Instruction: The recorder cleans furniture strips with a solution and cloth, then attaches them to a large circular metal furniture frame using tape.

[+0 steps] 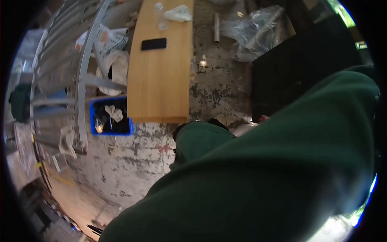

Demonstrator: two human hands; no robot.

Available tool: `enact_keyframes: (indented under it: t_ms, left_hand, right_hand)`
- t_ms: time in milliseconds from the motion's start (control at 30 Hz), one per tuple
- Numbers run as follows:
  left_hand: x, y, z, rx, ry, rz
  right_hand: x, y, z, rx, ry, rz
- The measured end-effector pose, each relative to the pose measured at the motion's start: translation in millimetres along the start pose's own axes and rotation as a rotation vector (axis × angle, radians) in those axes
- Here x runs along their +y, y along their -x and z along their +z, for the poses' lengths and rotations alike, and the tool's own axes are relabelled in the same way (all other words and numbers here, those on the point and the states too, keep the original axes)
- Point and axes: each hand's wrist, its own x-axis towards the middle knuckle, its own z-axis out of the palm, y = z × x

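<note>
A broad green sleeve [298, 121] crosses the right side and hides most of both my hands. Past its edge a small bit of a hand [264, 118] shows at the lower edge of a large black panel [290, 68]. Which hand this is I cannot tell, nor whether it grips the panel or only touches it. A paler patch [245, 128], perhaps skin, lies just left of it. Another green-clothed part [205, 139], an arm or a knee, sits below the end of a wooden tabletop [161, 88].
On the tabletop lie a black phone [154, 44], a clear bottle [160, 16] and a white crumpled cloth [178, 13]. A metal ladder [84, 80] leans at left, beside a blue crate [111, 132]. Clear plastic sheeting [258, 32] and a tube [217, 27] lie on the worn floor.
</note>
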Motion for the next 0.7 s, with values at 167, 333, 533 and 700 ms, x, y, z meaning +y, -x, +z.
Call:
enact_keyframes:
  t_ms: [167,333,533,700]
  left_hand:
    - [80.5,-102.6,109.3,-0.095,0.093,0.111]
    - [185.5,-187.5,205.1,-0.203,0.154,0.247]
    - [124.0,-204.2,245.7,-0.45,0.496,0.629]
    - [60.7,-211.4,310.6,-0.808,0.706,0.464]
  right_hand:
    - [-36.0,-113.3,-105.6,0.244,-0.107,-0.435]
    - [-173.4,-144.0,-127.3,0.689,0.001,-0.709]
    - [-347.2,-113.6,-227.3,1.532,0.836,-1.008]
    - [-398.1,-155.4,-341.1,1.804,1.255,-0.723]
